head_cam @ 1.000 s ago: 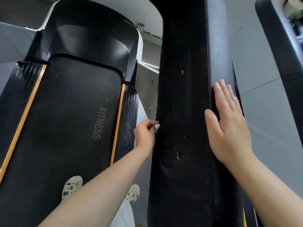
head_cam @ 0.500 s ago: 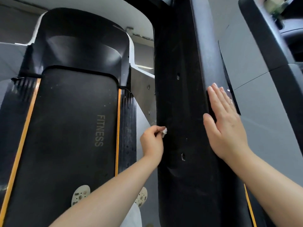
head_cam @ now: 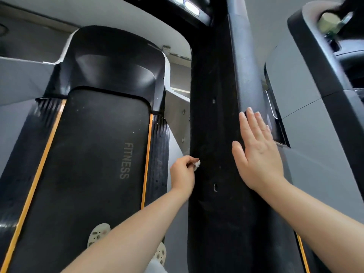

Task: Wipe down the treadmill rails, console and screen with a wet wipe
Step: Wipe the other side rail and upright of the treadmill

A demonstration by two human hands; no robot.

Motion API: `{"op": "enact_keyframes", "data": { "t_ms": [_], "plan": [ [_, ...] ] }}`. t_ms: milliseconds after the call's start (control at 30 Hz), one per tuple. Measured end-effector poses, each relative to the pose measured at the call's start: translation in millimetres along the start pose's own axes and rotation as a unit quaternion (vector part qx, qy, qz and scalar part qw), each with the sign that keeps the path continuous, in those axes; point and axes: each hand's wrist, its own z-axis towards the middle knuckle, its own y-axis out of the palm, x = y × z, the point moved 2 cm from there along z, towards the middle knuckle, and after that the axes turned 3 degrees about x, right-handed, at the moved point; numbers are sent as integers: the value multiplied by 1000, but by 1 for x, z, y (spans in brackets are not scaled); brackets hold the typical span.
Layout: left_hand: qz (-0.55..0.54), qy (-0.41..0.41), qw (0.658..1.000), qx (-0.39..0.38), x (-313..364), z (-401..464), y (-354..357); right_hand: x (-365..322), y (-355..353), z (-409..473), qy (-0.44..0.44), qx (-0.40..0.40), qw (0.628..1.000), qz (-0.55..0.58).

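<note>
Our left hand (head_cam: 183, 174) pinches a small wadded wet wipe (head_cam: 197, 164) against the inner edge of the black rail (head_cam: 214, 134), while our right hand (head_cam: 258, 152) lies flat and open on its outer face. We should unfold the wipe for wider contact and stroke along the rail's length.

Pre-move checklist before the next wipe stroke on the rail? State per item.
1. Wet wipe pinched in left hand: ok.
2. Wipe touching the black rail: ok, at its left edge.
3. Right hand flat on the rail, bracing: ok.
4. Right hand holds nothing: ok.
5. Wipe still moist enough: cannot tell.
6. Feet on the treadmill belt, shoe visible: ok.
</note>
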Motion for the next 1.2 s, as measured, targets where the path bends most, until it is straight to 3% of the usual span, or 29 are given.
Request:
{"op": "enact_keyframes", "data": {
  "t_ms": [167, 367, 567, 800, 900, 1067, 1200],
  "plan": [
    [-15, -8, 999, 39, -16, -31, 2, 3, -3, 2, -9, -12, 1000, -2],
    [-47, 62, 992, 95, 21, -60, 8, 5, -5, 2, -34, -18, 999, -7],
    [-18, 58, 995, 82, 43, -11, 5, 4, -6, 5, -35, -21, 999, -7],
    [-70, 71, 988, 122, 13, -95, 10, 6, -8, 3, -41, -24, 998, 33],
    [-23, 90, 990, 110, 33, -61, 8, 6, -6, 3, -35, -16, 997, 59],
    [-39, 96, 990, 93, 54, -35, 6, 8, -4, 5, -32, -5, 996, 79],
    [-51, 187, 972, 130, 42, -95, 11, 9, -3, 3, -30, -12, 995, 90]
  ]
}}
